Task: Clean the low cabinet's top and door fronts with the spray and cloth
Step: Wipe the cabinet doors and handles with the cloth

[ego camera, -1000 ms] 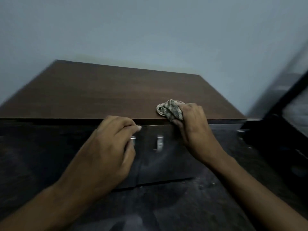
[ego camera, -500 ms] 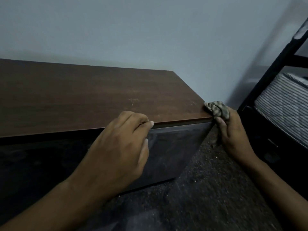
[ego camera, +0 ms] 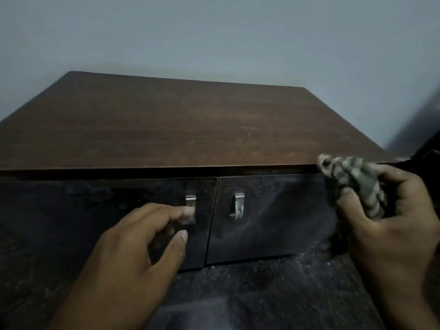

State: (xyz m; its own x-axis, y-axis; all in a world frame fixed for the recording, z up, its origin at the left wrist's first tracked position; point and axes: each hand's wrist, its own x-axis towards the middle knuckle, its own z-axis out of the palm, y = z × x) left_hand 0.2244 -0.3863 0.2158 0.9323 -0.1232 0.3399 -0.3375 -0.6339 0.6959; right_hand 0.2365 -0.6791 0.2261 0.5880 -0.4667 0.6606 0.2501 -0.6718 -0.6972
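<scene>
The low cabinet [ego camera: 190, 129] spans the frame, long axis left to right, its door fronts [ego camera: 269, 217] facing the camera. At centre, the left hand [ego camera: 133, 253] hooks a finger on the left handle [ego camera: 191, 206]. At right, the right hand [ego camera: 390, 225] clutches the bunched cloth [ego camera: 352, 179] against the top's front edge.

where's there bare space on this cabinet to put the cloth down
The cabinet top shows bare wood from the wall back edge to the front lip, left to right. Crowded spots: the front right corner, where the right hand grips the cloth, and the left door handle, where the left hand reaches.
</scene>
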